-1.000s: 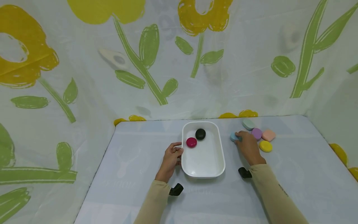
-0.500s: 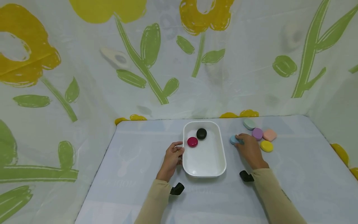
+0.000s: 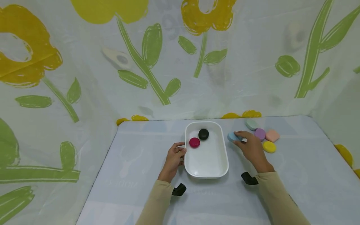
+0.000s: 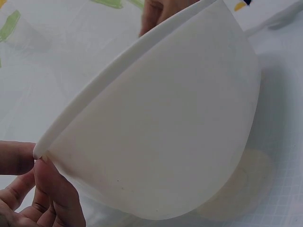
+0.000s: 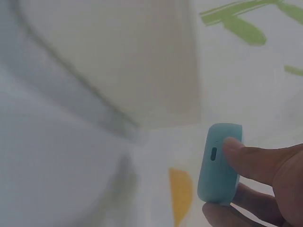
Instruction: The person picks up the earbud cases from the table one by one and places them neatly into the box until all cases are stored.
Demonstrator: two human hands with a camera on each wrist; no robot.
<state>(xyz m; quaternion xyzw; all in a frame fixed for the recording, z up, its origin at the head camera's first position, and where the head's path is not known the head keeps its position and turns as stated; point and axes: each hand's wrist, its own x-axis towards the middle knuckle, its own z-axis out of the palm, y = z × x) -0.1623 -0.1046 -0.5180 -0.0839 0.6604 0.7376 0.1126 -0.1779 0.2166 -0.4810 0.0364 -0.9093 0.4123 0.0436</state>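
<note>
Head: left hand [image 3: 172, 161] pinches tray [image 3: 206, 162] at left rim. Right hand [image 3: 253, 151] grips blue piece [image 3: 232, 136], just outside tray's right edge, narrow gap between. Red piece [image 3: 194, 142] and black piece [image 3: 203, 134] sit in tray's far half. Left wrist: thumb and finger clamped on rim. Right wrist: thumb and fingers clamped on blue piece, apart from tray.

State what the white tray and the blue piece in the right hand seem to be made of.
White tray: smooth and slightly glossy, likely moulded plastic; a faint sheen shows on its floor, though glazed ceramic can't be ruled out.
Blue piece, pinched in the right hand: matte, probably hard plastic, judging by its even colour, rounded edges and small dark slot.
</note>
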